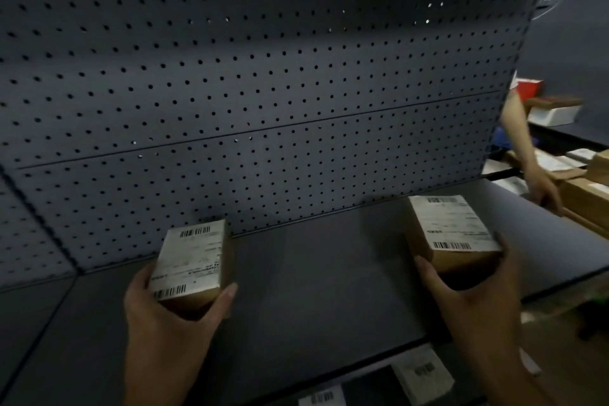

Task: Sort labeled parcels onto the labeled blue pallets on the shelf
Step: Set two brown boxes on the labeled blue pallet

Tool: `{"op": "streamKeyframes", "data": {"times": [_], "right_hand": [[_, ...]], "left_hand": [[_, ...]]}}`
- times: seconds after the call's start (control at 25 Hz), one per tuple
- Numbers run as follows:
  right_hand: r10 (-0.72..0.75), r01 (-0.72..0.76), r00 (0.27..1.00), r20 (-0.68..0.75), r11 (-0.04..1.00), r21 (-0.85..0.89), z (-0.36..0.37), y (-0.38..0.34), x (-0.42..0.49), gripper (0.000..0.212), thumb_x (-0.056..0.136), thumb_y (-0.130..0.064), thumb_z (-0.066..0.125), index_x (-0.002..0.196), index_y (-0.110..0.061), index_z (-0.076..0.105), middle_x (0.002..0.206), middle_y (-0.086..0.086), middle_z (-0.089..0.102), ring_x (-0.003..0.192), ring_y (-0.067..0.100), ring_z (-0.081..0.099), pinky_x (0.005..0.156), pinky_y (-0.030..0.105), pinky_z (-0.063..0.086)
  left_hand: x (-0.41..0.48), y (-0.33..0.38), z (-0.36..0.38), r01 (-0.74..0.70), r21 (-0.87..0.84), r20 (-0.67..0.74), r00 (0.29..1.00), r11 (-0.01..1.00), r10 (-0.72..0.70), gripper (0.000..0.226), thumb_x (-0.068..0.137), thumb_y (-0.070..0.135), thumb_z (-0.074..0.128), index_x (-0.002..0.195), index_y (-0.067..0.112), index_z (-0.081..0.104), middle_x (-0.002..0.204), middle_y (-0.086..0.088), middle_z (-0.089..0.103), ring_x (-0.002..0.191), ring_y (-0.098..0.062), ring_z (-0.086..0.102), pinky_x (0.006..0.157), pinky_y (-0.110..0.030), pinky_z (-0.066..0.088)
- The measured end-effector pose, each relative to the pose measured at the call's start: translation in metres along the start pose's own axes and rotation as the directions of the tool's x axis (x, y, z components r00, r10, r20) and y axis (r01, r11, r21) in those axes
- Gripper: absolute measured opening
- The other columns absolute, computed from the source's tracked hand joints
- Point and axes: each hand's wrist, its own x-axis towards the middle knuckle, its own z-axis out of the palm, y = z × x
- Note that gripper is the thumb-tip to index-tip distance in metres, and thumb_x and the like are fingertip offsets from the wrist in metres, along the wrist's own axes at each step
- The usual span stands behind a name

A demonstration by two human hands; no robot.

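My left hand grips a small brown parcel with a white barcode label on top, held just above the dark shelf board. My right hand grips a second brown parcel with a larger white label, at the right part of the same shelf. Both parcels sit near the perforated back panel. No blue pallet is in view.
Another person's arm and hand reach down at the far right over several brown boxes. More labeled parcels lie on a lower level under the shelf edge. A red box stands at the back right.
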Motion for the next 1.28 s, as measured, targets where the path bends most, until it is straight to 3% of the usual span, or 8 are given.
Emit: {"op": "streamKeyframes", "data": {"times": [0.12, 0.28, 0.4, 0.56, 0.64, 0.88, 1.08, 1.28], "right_hand": [[0.026, -0.025, 0.999, -0.019, 0.998, 0.060, 0.000, 0.012, 0.006, 0.112, 0.052, -0.044, 0.096, 0.145, -0.030, 0.035, 0.143, -0.003, 0.051, 0.124, 0.007, 0.049, 0.100, 0.034, 0.043], [0.100, -0.106, 0.993, 0.064, 0.989, 0.104, 0.007, 0.014, 0.008, 0.123, 0.039, -0.068, 0.091, 0.145, -0.038, 0.035, 0.146, -0.006, 0.050, 0.133, 0.014, 0.050, 0.109, 0.047, 0.043], [-0.011, -0.010, 0.994, 0.113, 0.983, 0.182, 0.017, -0.010, -0.005, 0.119, 0.042, -0.065, 0.086, 0.146, -0.031, 0.038, 0.145, -0.007, 0.051, 0.132, 0.009, 0.051, 0.107, 0.036, 0.043], [-0.125, 0.074, 0.982, 0.143, 0.945, 0.318, 0.027, -0.055, -0.040, 0.112, 0.039, -0.045, 0.094, 0.136, -0.040, 0.039, 0.115, -0.042, 0.051, 0.103, -0.026, 0.050, 0.086, 0.018, 0.040], [-0.159, 0.062, 0.957, 0.243, 0.929, 0.364, 0.033, -0.072, -0.060, 0.108, 0.041, -0.037, 0.097, 0.132, -0.045, 0.040, 0.105, -0.054, 0.048, 0.098, -0.034, 0.045, 0.083, 0.016, 0.038], [-0.308, 0.056, 0.842, 0.443, 0.867, 0.495, 0.064, -0.106, -0.118, 0.110, 0.045, -0.038, 0.098, 0.136, -0.044, 0.038, 0.123, -0.029, 0.053, 0.111, -0.021, 0.050, 0.086, 0.015, 0.042], [-0.378, 0.053, 0.781, 0.497, 0.833, 0.550, 0.088, -0.143, -0.175, 0.111, 0.042, -0.050, 0.094, 0.137, -0.045, 0.037, 0.126, -0.029, 0.052, 0.117, -0.012, 0.051, 0.087, 0.018, 0.045], [-0.450, 0.062, 0.727, 0.519, 0.796, 0.602, 0.112, -0.188, -0.245, 0.106, 0.042, -0.051, 0.094, 0.132, -0.047, 0.038, 0.122, -0.039, 0.049, 0.113, -0.014, 0.051, 0.081, 0.016, 0.046]], "left_hand": [[-0.011, 0.007, 0.005, 0.043, 0.006, -0.074, 0.996, 0.999, -0.042, 0.128, 0.040, 0.061, 0.093, 0.145, 0.024, 0.031, 0.145, 0.001, 0.047, 0.131, -0.019, 0.050, 0.106, -0.037, 0.043], [-0.022, 0.019, -0.005, -0.027, -0.021, -0.177, 0.984, 0.999, 0.023, 0.113, 0.044, 0.061, 0.093, 0.139, 0.035, 0.038, 0.128, 0.016, 0.052, 0.119, -0.005, 0.053, 0.099, -0.030, 0.047], [-0.029, 0.025, -0.022, -0.074, -0.031, -0.194, 0.979, 0.997, 0.067, 0.105, 0.046, 0.063, 0.093, 0.134, 0.045, 0.039, 0.127, 0.023, 0.055, 0.119, -0.001, 0.055, 0.100, -0.031, 0.049], [-0.051, 0.034, -0.041, -0.124, -0.065, -0.243, 0.964, 0.990, 0.105, 0.105, 0.046, 0.063, 0.093, 0.136, 0.042, 0.043, 0.126, 0.023, 0.061, 0.118, 0.002, 0.061, 0.100, -0.037, 0.054], [-0.063, 0.037, -0.053, -0.120, -0.103, -0.283, 0.955, 0.987, 0.087, 0.104, 0.044, 0.066, 0.093, 0.133, 0.044, 0.045, 0.123, 0.023, 0.063, 0.112, 0.004, 0.064, 0.095, -0.034, 0.057], [-0.091, 0.019, -0.103, -0.099, -0.077, -0.416, 0.907, 0.992, 0.058, 0.101, 0.040, 0.068, 0.092, 0.128, 0.053, 0.043, 0.121, 0.030, 0.062, 0.112, 0.009, 0.061, 0.091, -0.022, 0.050], [-0.102, -0.004, -0.164, -0.084, -0.013, -0.490, 0.869, 0.996, 0.067, 0.102, 0.039, 0.074, 0.090, 0.127, 0.055, 0.042, 0.119, 0.039, 0.060, 0.110, 0.015, 0.060, 0.088, -0.016, 0.047], [-0.107, -0.027, -0.237, -0.118, 0.007, -0.522, 0.846, 0.993, 0.105, 0.094, 0.044, 0.066, 0.090, 0.126, 0.051, 0.045, 0.122, 0.041, 0.058, 0.111, 0.020, 0.056, 0.086, 0.002, 0.042]]}}
